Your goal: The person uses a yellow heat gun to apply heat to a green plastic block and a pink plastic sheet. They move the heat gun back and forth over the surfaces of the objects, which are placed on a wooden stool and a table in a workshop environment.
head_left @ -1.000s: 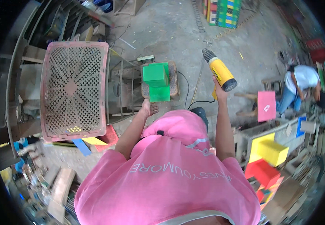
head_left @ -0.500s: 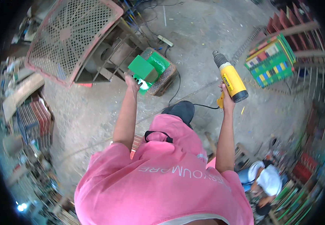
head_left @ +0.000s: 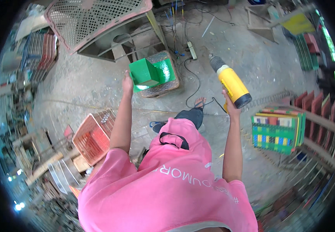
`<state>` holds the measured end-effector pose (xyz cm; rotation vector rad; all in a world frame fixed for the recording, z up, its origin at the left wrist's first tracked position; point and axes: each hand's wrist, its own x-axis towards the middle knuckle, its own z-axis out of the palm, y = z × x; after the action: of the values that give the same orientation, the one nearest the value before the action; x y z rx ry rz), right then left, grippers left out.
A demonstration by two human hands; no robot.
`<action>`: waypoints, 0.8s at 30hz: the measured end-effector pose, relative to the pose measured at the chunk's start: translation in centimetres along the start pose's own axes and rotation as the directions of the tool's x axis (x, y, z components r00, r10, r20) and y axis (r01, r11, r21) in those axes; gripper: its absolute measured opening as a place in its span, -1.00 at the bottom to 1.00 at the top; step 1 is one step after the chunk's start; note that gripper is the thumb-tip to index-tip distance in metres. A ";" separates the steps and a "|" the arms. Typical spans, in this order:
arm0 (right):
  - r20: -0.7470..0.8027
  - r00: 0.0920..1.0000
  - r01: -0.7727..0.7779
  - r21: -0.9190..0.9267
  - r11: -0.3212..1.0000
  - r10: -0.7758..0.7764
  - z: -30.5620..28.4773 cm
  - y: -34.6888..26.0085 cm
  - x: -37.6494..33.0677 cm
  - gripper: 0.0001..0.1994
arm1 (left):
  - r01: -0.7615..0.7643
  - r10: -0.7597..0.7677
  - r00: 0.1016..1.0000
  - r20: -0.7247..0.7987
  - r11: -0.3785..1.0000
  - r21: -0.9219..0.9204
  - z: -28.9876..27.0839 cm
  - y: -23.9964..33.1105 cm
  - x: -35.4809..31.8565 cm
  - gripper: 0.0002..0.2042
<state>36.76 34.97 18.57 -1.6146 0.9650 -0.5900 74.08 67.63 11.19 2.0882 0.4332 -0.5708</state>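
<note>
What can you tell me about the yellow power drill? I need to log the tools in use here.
The yellow power drill has a yellow body that looks plastic, a black rear end and a dark chuck at the front. The right hand grips its handle from below and holds it in the air, clear of the concrete floor, tilted with the chuck pointing up and to the left in the picture. A black cord lies on the floor near it; whether it runs to the drill cannot be told. No bit can be made out.
</note>
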 end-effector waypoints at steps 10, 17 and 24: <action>0.528 0.847 -0.119 0.060 0.991 0.069 2.3 -1.0 12.5 -0.67 | 0.131 -0.177 0.883 -0.434 0.982 -0.135 -0.9 -7.3 -7.4 -0.31; 0.833 0.540 -0.225 0.006 0.974 0.119 10.5 -5.4 18.6 -0.70 | 0.435 -0.486 0.833 -0.264 0.871 -0.230 11.2 -19.2 -31.6 -0.47; 0.980 0.169 0.114 0.086 0.990 -0.104 9.8 0.5 16.8 -0.60 | 0.725 -0.742 0.671 0.007 0.654 -0.215 33.5 -27.5 -62.6 -0.58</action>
<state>53.53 26.32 13.67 -1.6116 -0.2023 0.4716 0.43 48.60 10.48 1.6764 1.3746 -0.8615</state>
